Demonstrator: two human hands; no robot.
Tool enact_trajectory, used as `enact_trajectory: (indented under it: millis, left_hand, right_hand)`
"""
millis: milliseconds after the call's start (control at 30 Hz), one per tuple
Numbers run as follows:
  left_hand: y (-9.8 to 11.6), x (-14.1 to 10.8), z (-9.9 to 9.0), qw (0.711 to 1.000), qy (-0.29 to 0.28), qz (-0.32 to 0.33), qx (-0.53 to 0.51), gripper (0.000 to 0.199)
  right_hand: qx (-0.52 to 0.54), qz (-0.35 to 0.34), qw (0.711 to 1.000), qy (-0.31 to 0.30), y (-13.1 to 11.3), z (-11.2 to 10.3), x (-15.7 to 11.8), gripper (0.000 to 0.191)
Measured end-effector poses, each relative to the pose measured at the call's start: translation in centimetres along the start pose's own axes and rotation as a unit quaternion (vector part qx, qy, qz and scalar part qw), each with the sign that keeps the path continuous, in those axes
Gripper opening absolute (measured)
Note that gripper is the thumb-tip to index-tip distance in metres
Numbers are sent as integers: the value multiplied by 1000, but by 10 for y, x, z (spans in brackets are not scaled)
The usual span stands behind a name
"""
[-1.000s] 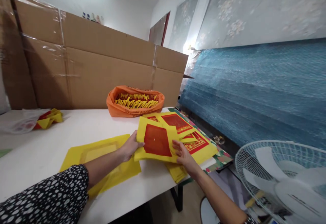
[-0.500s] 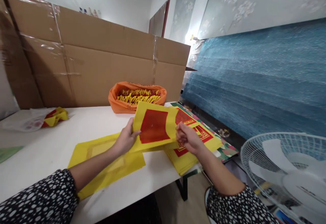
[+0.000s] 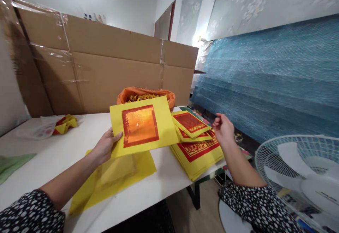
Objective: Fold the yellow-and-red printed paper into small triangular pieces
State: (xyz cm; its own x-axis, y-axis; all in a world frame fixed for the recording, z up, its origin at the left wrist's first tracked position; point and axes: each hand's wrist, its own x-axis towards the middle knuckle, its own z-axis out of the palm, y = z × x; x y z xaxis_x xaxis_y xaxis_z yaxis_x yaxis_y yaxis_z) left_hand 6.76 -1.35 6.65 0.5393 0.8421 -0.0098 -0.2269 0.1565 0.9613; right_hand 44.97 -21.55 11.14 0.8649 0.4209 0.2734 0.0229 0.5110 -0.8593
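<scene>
My left hand [image 3: 106,146] grips the left edge of a sheet of joss paper [image 3: 166,121], thumb on the front. The sheet is yellow, with a shiny orange-gold square inside a red border, and is held tilted above the table. My right hand [image 3: 224,128] is raised, its fingers loosely bent and with nothing seen in them. Beside it lies a stack of joss paper [image 3: 203,165] with red printed patterns, smaller sheets [image 3: 189,121] resting on top. Under the held sheet, a larger yellow sheet [image 3: 143,174] lies flat, partly covered.
Behind the held sheet stands an orange bag [image 3: 172,100] full of folded yellow-red pieces. A plastic bag [image 3: 43,130] and green cloth [image 3: 13,164] lie on the white table [image 3: 164,185] at left. Cardboard [image 3: 113,77] stands behind; a fan [image 3: 299,180] is at right.
My left hand has moved left with the joss paper sheet, which now shows its gold square. My right hand has moved right, away from the sheet and the stack.
</scene>
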Motion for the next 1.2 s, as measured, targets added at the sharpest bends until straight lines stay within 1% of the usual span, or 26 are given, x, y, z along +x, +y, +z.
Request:
enact_trajectory:
  millis: [67,133,200,233,300,367,400,433,467,567,600,667,767,900,1067,1133,1200]
  left_hand:
    - [-1,-3,1,999,22,-21,-29,50]
    - [-3,-4,6,999,33,-16,-39,47]
    - [-6,-5,13,999,30,14,-24,48]
    - [-8,-4,16,999,26,35,-11,50]
    - [-11,-4,20,996,17,82,22,55]
    - [-14,-4,21,989,8,126,70,58]
    - [-14,-5,20,984,6,146,101,58]
    - [-15,-6,19,978,5,163,133,55]
    - [-15,-7,17,971,4,178,163,52]
    - [-17,-11,11,950,4,213,226,43]
    - [-18,-12,9,945,5,222,239,41]
    - [-21,-13,6,936,8,237,260,37]
    - [-26,-12,2,923,17,248,295,33]
    - [-31,-10,-1,907,29,252,335,32]
    - [-34,-10,-4,897,24,273,346,30]
    - [-34,-11,-4,892,21,277,357,29]
    - [-33,-12,-2,888,20,271,371,30]
  right_hand:
    - [-39,26,996,-71,6,12,-20,28]
    - [-106,49,977,-177,12,28,-40,32]
    - [-145,49,960,-232,16,46,-55,37]
    - [-155,44,957,-243,18,54,-59,40]
    - [-175,15,953,-246,21,67,-59,50]
    - [-212,-36,946,-243,22,76,-53,58]
    - [-238,-65,938,-244,23,79,-50,61]
    - [-267,-96,927,-246,24,81,-48,60]
    - [-299,-128,913,-248,25,82,-46,55]
    - [-376,-224,863,-251,29,82,-51,34]
    - [-390,-250,850,-251,30,81,-55,31]
    - [-403,-286,832,-251,32,80,-63,32]
    - [-415,-308,816,-259,33,79,-72,35]
    - [-430,-329,799,-262,33,76,-80,30]
    - [-462,-385,754,-265,33,69,-91,27]
    - [-453,-390,753,-277,32,67,-94,27]
    - [-432,-381,762,-294,30,68,-95,29]
